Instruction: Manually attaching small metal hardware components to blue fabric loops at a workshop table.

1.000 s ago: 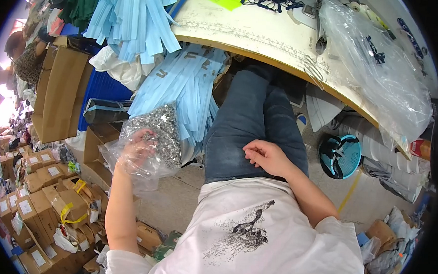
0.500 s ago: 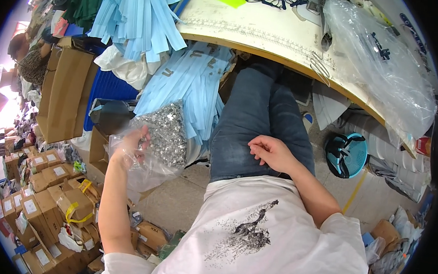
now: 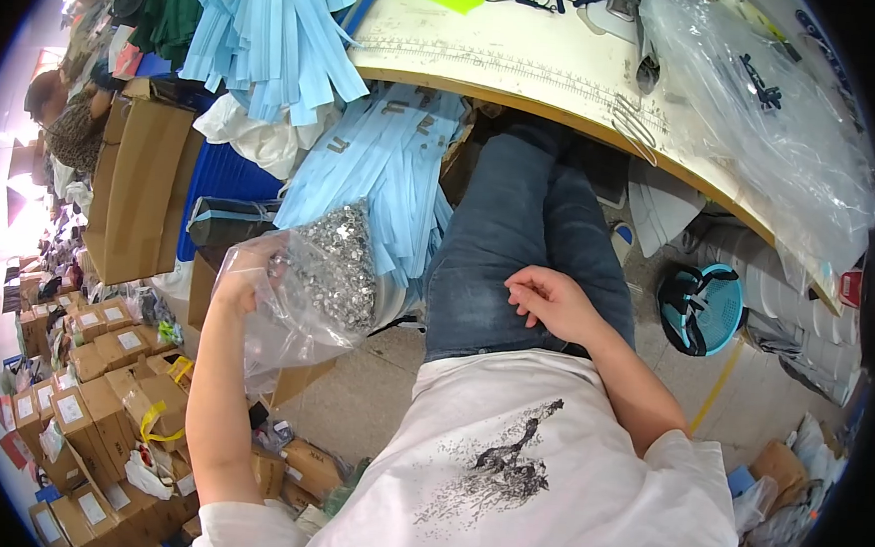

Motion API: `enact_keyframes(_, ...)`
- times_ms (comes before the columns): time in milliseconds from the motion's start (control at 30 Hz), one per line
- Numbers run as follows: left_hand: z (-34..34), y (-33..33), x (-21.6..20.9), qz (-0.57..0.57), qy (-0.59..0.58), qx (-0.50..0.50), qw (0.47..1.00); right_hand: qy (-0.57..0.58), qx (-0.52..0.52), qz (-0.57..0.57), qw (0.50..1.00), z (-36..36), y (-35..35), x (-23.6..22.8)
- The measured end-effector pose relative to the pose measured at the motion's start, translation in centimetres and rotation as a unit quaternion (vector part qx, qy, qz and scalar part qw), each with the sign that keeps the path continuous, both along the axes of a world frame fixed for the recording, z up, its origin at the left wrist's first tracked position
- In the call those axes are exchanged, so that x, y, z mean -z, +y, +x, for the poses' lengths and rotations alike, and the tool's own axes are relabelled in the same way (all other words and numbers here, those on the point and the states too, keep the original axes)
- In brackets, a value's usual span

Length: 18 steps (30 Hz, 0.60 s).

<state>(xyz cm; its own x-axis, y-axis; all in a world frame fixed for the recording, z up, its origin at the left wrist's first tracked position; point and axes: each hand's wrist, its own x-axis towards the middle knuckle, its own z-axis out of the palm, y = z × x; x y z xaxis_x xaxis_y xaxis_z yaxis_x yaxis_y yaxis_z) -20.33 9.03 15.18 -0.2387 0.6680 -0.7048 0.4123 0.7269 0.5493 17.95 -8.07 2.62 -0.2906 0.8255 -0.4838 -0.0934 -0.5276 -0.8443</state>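
Observation:
At the left, my left hand [image 3: 244, 276] is closed on the edge of a clear plastic bag [image 3: 288, 350], its fingers partly hidden behind the film. Many small shiny metal pieces [image 3: 342, 273] fill the bag's far right part; they look like clips, too small to tell surely. Light-blue strips [image 3: 364, 169] lie just beyond the bag, with several little metal pieces on them. Over my thigh rests my right hand [image 3: 553, 303], fingers loosely bent and apart, with nothing visible in it.
A white worktable [image 3: 511, 52] with a ruler along its edge spans the far side, carrying a wire loop [image 3: 632, 125] and plastic sheeting [image 3: 767, 123]. More blue strips [image 3: 272, 33] hang at its left. A turquoise basket [image 3: 721, 311] stands right; cardboard boxes [image 3: 98, 413] pile up left.
My left hand has drawn slightly left and up to the bag's edge, away from the metal pieces, pulling the film with it. The right hand has barely moved.

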Motion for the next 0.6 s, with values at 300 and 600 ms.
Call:
enact_keyframes(300,-1.5,-0.3,0.6,-0.033,-0.051,-0.083,0.995,0.032,0.004,0.003,0.999,0.1,0.2,0.5)
enact_keyframes(600,-4.5,-1.3,1.3,-0.012,0.070,0.122,0.990,0.059,0.020,0.007,0.998,0.4,-0.1,1.3)
